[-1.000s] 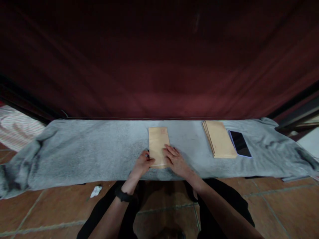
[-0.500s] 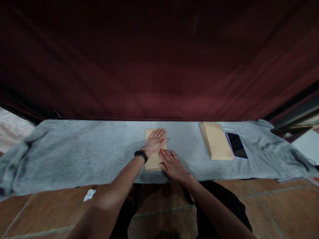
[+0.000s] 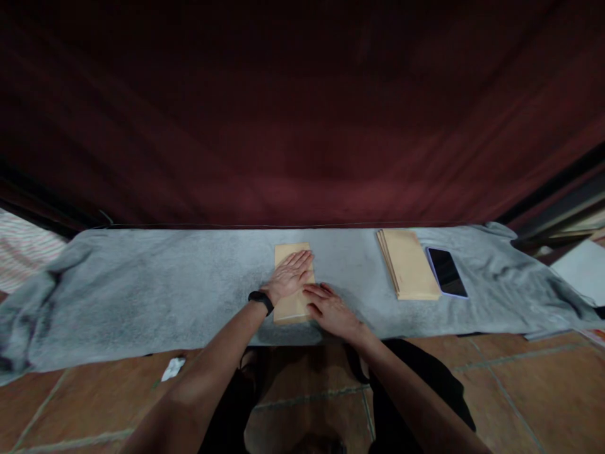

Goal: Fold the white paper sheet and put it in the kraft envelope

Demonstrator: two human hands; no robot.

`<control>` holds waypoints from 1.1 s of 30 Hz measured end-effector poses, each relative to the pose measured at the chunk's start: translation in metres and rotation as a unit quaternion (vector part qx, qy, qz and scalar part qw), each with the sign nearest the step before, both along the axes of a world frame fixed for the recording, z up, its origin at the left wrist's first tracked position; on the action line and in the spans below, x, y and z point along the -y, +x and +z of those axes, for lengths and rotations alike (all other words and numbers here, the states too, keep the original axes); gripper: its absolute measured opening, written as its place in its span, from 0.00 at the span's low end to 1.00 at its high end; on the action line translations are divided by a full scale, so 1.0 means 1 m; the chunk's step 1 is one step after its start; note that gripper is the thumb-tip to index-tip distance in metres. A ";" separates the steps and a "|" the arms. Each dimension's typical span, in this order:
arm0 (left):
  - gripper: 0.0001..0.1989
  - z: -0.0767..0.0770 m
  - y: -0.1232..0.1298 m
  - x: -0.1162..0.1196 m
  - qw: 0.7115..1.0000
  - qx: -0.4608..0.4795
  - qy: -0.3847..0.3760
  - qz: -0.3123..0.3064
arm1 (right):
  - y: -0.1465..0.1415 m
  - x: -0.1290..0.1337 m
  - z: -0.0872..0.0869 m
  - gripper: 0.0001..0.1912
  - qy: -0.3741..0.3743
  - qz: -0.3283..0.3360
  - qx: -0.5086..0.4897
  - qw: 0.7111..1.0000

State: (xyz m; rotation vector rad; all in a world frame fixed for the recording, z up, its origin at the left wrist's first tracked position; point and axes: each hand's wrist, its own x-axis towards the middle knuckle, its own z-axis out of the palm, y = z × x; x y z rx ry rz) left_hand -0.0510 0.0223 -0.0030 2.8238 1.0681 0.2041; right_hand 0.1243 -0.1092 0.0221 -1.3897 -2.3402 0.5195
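A tan paper envelope (image 3: 288, 309) lies lengthwise on the grey cloth, with a pale strip showing across its near end. My left hand (image 3: 290, 274), a black band on its wrist, rests flat on the envelope's middle with the fingers stretched out. At the envelope's right edge lies my right hand (image 3: 331, 309), its fingers extended and their tips touching the paper. Part of the envelope is hidden under both hands. To the right, a small stack of similar tan envelopes (image 3: 411, 268) lies slightly fanned on its left side.
A phone (image 3: 447, 272) in a light purple case lies right of the stack. The grey cloth (image 3: 165, 284) covers a long narrow surface before a dark red hanging (image 3: 302, 151). A crumpled white scrap (image 3: 172, 369) lies on the tiled floor (image 3: 94, 403).
My left hand has slid slightly down the envelope. The fingers of my right hand have drawn closer together at its right edge. The pale strip at the near end now shows more.
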 end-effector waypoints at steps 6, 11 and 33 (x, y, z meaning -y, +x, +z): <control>0.29 0.001 -0.007 0.030 1.000 -0.002 -0.014 -0.012 | 0.003 0.004 0.002 0.22 -0.007 0.021 -0.049 0.999; 0.29 0.004 -0.013 0.054 0.999 -0.006 -0.031 -0.024 | 0.009 0.003 0.000 0.20 -0.030 0.047 -0.131 0.990; 0.32 0.024 -0.023 0.133 0.998 0.004 -0.051 -0.047 | 0.008 -0.036 -0.027 0.31 0.024 -0.048 0.043 0.998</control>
